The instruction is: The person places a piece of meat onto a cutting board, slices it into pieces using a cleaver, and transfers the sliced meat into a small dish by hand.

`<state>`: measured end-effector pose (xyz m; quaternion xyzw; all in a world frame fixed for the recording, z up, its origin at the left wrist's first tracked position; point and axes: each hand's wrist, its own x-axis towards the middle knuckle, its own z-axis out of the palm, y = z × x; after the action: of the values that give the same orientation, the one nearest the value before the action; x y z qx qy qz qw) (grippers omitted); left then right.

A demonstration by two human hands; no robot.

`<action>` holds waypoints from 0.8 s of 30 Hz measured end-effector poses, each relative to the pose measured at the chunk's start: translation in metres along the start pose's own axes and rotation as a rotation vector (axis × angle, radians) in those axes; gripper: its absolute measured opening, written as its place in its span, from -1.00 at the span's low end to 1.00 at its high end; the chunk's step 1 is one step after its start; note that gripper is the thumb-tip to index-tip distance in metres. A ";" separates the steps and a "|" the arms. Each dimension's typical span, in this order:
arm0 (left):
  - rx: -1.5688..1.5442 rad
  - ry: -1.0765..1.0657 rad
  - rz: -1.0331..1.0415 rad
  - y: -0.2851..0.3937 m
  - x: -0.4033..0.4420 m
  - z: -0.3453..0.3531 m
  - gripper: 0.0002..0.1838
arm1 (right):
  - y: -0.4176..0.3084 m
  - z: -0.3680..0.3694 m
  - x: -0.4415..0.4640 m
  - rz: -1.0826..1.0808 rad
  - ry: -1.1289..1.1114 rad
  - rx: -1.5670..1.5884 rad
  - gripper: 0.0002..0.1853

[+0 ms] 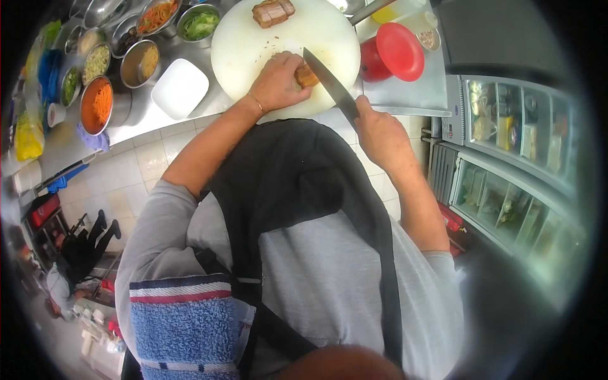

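Observation:
My right hand [382,138] is closed round the handle of a large kitchen knife [332,87]. Its blade slants up and left across the round white cutting board [240,54], beside a small browned piece of meat [306,76]. With bent fingers my left hand [278,83] holds that piece against the board, partly covering it. Whether the edge touches the meat I cannot tell. Farther back on the board lies a bigger piece of roast meat, partly sliced [273,12], and small crumbs are scattered between the two.
A white square dish [180,88] stands left of the board, near metal bowls of carrot shreds [102,105] and sliced greens [199,25]. To the right are a red container [400,52] and a glass-fronted fridge [516,123]. Another person [73,259] is at far left.

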<state>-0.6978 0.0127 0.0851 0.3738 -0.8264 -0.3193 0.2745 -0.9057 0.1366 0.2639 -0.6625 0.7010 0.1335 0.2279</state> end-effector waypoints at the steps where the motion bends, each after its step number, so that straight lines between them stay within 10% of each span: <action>1: 0.005 -0.004 0.003 0.000 -0.001 0.000 -0.45 | -0.001 -0.001 0.000 -0.005 0.002 -0.007 -0.84; 24: -0.009 0.059 0.034 -0.004 -0.003 0.008 -0.53 | 0.002 0.000 0.019 -0.081 -0.040 -0.056 -0.76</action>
<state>-0.7000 0.0157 0.0768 0.3677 -0.8228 -0.3069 0.3061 -0.9078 0.1209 0.2541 -0.6936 0.6648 0.1569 0.2287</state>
